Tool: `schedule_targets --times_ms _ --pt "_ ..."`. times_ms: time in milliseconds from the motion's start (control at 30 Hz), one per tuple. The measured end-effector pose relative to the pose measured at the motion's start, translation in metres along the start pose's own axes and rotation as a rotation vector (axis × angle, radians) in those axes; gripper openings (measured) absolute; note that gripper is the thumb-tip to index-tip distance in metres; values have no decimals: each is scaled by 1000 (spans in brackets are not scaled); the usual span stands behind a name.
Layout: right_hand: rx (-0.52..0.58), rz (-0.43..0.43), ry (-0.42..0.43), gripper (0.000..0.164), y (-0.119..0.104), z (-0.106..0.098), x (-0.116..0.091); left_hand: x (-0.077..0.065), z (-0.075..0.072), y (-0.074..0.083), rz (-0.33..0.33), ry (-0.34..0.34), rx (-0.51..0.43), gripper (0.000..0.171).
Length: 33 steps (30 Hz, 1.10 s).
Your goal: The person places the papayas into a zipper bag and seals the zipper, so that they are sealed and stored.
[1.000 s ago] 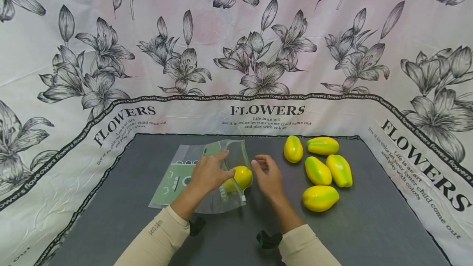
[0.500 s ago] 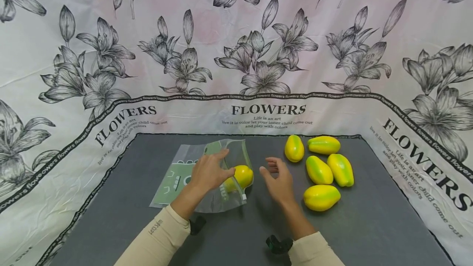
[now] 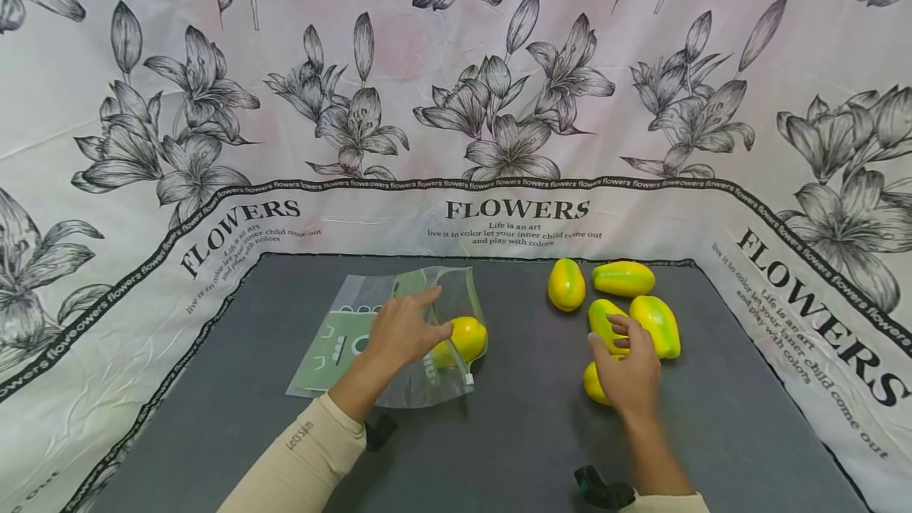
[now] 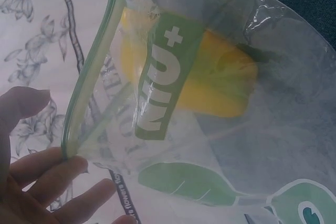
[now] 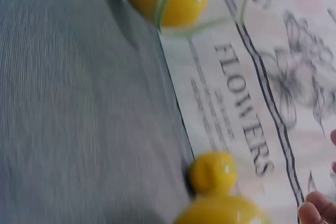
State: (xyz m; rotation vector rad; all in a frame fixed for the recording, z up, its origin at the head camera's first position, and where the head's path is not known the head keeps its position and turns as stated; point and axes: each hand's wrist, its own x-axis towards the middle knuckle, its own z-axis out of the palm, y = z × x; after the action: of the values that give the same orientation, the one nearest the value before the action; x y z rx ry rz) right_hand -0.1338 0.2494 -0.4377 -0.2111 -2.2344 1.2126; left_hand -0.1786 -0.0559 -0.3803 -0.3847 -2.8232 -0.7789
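A clear zip bag with green print lies on the left half of the table, its mouth facing right. Inside, near the mouth, is a yellow-green papaya-like fruit. My left hand is over the bag; in the left wrist view its fingers touch the mouth's edge, thumb apart from it. My right hand hovers with spread, slightly bent fingers over the nearest loose fruit, partly hiding it and another fruit. No fruit shows in its grasp.
Behind the right hand lie more such fruits, one at the right, one at the back and one standing apart to the left. A flower-printed cloth borders the dark grey table.
My right hand has moved from beside the bag's mouth rightward to the loose fruits. The left hand, the bag and the fruit inside it stay in place.
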Motion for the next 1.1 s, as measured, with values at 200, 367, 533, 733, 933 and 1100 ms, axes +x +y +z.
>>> schedule_targets --times_ms 200,367,533,733,933,1100 --pt "-89 176 41 41 26 -25 1 0 1 0 -5 -3 1 61" --pt "-184 355 -33 56 50 -40 -1 0 0 0 -10 -1 -2 61" --pt "-238 478 -111 69 62 -41 0 0 1 0 -10 -2 -9 61" --pt "-236 570 -177 77 65 -39 0 -1 1 0 -1 4 -7 62" --pt "-246 592 -212 86 64 -37 0 -1 0 0 -9 1 -8 61" --pt "-222 564 -226 89 62 -35 -2 -1 -1 2 -16 -8 -15 61"
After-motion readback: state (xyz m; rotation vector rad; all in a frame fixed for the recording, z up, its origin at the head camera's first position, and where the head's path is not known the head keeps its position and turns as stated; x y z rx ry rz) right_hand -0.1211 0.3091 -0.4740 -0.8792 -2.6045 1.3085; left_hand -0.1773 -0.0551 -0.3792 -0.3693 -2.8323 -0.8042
